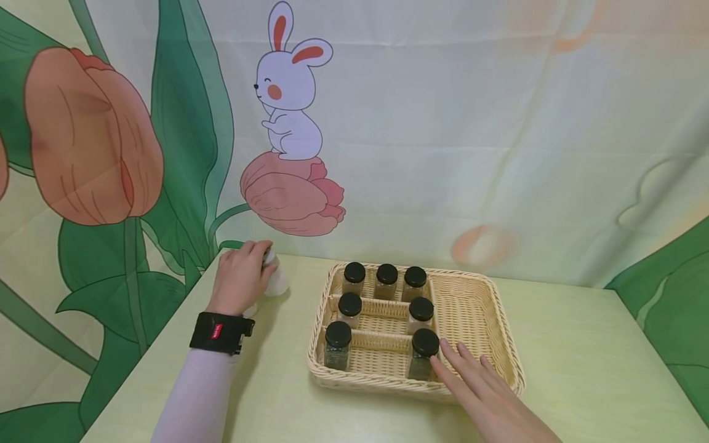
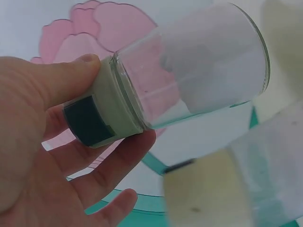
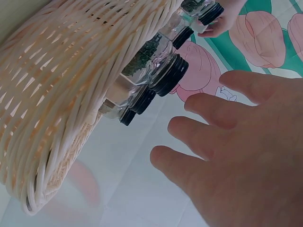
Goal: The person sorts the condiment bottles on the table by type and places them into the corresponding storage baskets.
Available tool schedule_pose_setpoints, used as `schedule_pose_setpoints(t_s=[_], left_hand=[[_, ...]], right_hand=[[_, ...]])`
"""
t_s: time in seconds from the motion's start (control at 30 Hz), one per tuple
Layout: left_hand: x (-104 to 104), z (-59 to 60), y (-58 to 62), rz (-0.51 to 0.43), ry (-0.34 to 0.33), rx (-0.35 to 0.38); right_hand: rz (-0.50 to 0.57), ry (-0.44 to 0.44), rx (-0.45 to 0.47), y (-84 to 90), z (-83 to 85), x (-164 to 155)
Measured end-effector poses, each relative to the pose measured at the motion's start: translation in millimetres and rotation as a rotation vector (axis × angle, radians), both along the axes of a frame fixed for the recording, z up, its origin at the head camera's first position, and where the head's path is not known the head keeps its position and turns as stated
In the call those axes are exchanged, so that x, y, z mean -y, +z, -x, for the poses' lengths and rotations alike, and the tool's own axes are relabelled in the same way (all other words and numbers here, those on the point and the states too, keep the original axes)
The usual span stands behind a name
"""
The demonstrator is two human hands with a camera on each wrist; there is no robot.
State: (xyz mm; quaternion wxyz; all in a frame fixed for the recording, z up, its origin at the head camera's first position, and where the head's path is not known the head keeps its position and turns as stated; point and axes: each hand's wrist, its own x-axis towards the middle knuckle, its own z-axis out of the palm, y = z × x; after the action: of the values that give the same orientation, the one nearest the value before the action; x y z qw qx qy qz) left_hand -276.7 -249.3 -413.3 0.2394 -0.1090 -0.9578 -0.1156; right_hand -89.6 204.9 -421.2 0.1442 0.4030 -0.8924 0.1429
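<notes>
My left hand (image 1: 239,280) reaches to the table's back left. In the left wrist view, its thumb and fingers grip the pale cap of a clear glass bottle (image 2: 189,66) with white contents; the cap has a dark panel. A second such bottle (image 2: 208,189) stands beside it, largely hidden behind the hand in the head view. My right hand (image 1: 487,394), fingers extended and spread, hovers at the front right of a wicker basket (image 1: 471,314). Its fingertips come close to a square, black-lidded spice jar (image 1: 423,354) and hold nothing.
Several more black-lidded jars, such as one spice jar (image 1: 338,344), stand in the basket's left compartments. The basket's wide right compartment shows its woven bottom. A printed cloth (image 1: 415,154) with a rabbit and tulips hangs behind the pale table (image 1: 277,394).
</notes>
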Motion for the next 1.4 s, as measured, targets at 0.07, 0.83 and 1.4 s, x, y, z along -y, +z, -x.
schedule_pose_setpoints(t_s=[0.07,0.83,1.4], left_hand=[[-2,-2.6,4.6,0.003,-0.014,-0.03],[-37,-52.3,65.3,-0.065,-0.199,-0.255],[-67,-84.1,84.6,-0.171,-0.412,-0.292]], right_hand=[[0.0,-0.002,0.003,-0.1,-0.2,0],[-0.009,-0.023,0.007,2.9,-0.9,0],[0.015,-0.024,0.003,1.7,-1.2,0]])
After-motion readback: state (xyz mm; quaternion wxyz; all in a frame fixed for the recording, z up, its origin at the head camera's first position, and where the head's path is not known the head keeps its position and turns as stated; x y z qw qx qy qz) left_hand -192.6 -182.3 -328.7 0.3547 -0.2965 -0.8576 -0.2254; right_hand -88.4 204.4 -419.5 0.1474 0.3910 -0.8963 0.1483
